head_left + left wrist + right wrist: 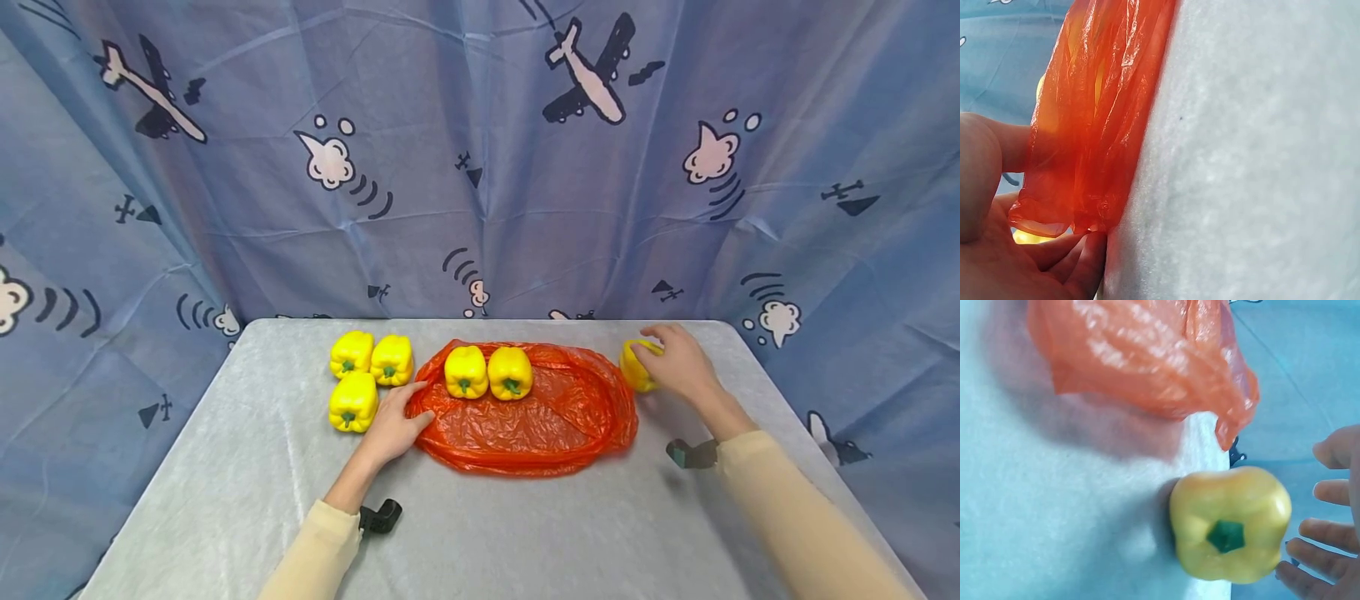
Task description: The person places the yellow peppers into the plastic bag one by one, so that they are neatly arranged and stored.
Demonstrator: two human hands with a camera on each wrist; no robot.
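A red plastic bag (pixel 510 461) lies spread open on the table, its rim rolled into an oval. Two yellow bell peppers (pixel 466 372) sit side by side in its back left part. My left hand (pixel 395 423) holds the bag's left edge, and in the left wrist view part of the thumb shows through the thin red film (pixel 1094 112). To the right of the bag stands another yellow bell pepper (pixel 1232 528), green stem toward the right wrist camera. Over it reaches my right hand (pixel 681 365), fingers spread and not closed round it.
Three more yellow bell peppers (pixel 353 402) are grouped left of the bag, close to my left hand. The table (pixel 480 533) has a pale cloth-like surface. Behind it hangs a blue curtain (pixel 420 167) printed with planes, close along the table's back edge.
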